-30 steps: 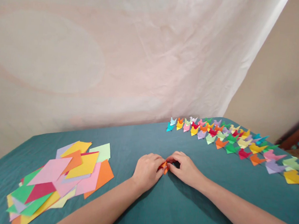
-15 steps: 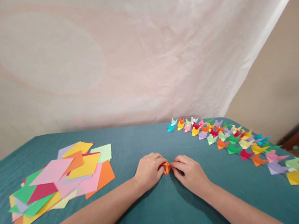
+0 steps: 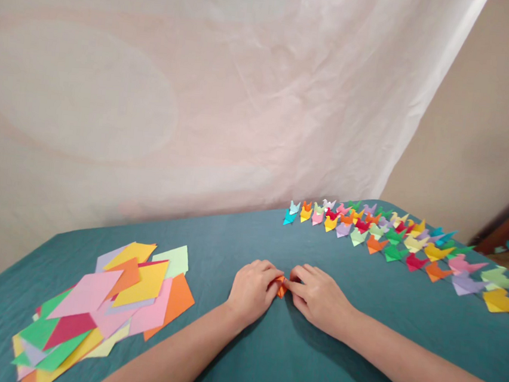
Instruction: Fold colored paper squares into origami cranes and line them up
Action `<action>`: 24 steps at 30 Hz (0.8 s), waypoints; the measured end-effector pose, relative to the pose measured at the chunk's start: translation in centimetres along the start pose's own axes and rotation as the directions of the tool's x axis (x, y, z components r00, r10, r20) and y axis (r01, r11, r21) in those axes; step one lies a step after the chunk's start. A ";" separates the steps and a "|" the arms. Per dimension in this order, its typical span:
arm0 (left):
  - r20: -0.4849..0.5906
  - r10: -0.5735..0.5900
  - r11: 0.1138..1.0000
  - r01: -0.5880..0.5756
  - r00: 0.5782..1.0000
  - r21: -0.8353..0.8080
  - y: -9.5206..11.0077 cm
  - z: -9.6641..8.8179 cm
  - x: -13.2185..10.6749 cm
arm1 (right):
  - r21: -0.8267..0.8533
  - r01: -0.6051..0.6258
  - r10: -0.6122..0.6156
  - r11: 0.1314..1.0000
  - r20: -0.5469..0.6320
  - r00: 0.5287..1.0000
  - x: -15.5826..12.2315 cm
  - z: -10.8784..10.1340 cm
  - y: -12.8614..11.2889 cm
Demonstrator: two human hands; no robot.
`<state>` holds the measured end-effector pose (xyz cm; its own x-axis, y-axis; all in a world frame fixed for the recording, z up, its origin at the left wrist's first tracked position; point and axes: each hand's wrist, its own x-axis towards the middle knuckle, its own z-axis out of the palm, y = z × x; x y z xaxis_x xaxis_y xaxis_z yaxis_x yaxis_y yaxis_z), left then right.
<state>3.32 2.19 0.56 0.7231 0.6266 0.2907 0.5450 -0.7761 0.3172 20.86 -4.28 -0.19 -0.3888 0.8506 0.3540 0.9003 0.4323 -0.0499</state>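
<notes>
A small folded piece of orange paper [image 3: 282, 288] is between my two hands, just above the middle front of the cloth. My left hand [image 3: 251, 290] pinches it from the left, with the fingers curled over its top. From the right, my right hand [image 3: 318, 299] has its thumb and fingertips closed at the paper's right edge. Much of the fold is hidden behind the fingers, so its full shape cannot be made out.
A loose pile of coloured paper squares [image 3: 137, 288] lies to the left on the teal tablecloth [image 3: 215, 229]. Several rows of small folded paper birds [image 3: 395, 252] stand at the right and back. A pale sheet [image 3: 228, 92] hangs behind the table.
The fingertips of my right hand have shifted slightly left, covering more of the orange paper's right side. My left hand keeps its grip. The whole view has moved a little.
</notes>
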 end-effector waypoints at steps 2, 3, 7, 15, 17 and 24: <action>0.005 0.002 1.000 -0.002 1.000 0.002 0.0 -0.1 -0.1 | -0.006 0.004 -0.004 1.000 -0.001 1.000 0.0 0.0 0.0; 0.011 0.003 1.000 -0.003 1.000 0.002 0.1 -0.1 -0.1 | -0.009 0.005 -0.005 1.000 -0.003 1.000 0.0 0.0 0.0; 0.026 0.017 1.000 -0.017 1.000 0.005 0.2 -0.2 -0.2 | -0.036 0.012 -0.012 0.999 -0.004 1.000 0.0 -0.1 -0.1; 0.035 0.041 0.999 -0.041 0.999 0.018 0.1 -0.3 -0.4 | -0.126 0.030 -0.024 0.992 0.048 0.999 0.0 -0.3 -0.3; 0.037 0.047 0.999 -0.048 0.998 0.017 0.1 -0.3 -0.4 | -0.146 0.029 -0.022 0.989 0.053 0.998 0.0 -0.3 -0.4; 0.048 0.068 0.997 -0.070 0.997 0.041 0.3 -0.5 -0.5 | -0.167 0.025 -0.014 0.986 0.070 0.997 -0.1 -0.3 -0.5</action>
<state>2.95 1.71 0.93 0.7777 0.5685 0.2682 0.5103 -0.8202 0.2587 20.49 -4.64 0.11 -0.4139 0.8633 0.2888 0.9102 0.3975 0.1161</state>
